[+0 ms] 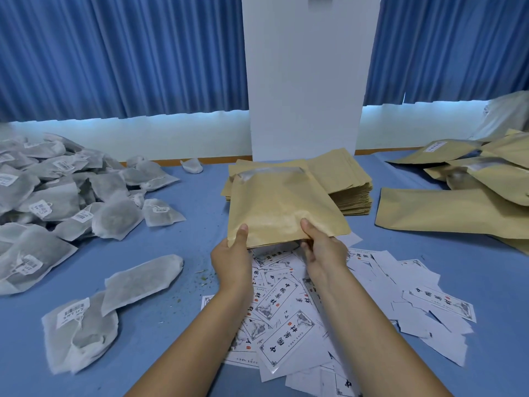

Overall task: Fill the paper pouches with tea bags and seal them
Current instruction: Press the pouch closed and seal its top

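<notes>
Both thumbs lie flat on top of the kraft paper pouch [280,207], fingers curled under its near edge and out of my sight. So the left hand [233,259] pinches the near-left corner and the right hand [323,250] pinches the near-right. The pouch is lifted and tilted, its far end with the clear window strip over the stack of empty pouches [350,193] and its near edge above the scattered printed labels [286,333]. It looks flat and unfilled. I can't tell which end is open, or whether a second pouch is stuck under it at the right thumb. The tea bag heap [57,190] sits well off to the left, with two loose tea bags [140,282] nearer on the blue table [177,224], and the filled pouches [472,193] are piled far right. Risks as I see them:
- A doubled pouch gets filled as one.
- The grip is on the near edge only, so the far end sags and drags the stack crooked.
- One hand has to let go to reach the bags, and the pouch may flop shut.
- Forearms resting over the labels could sweep them off.
</notes>
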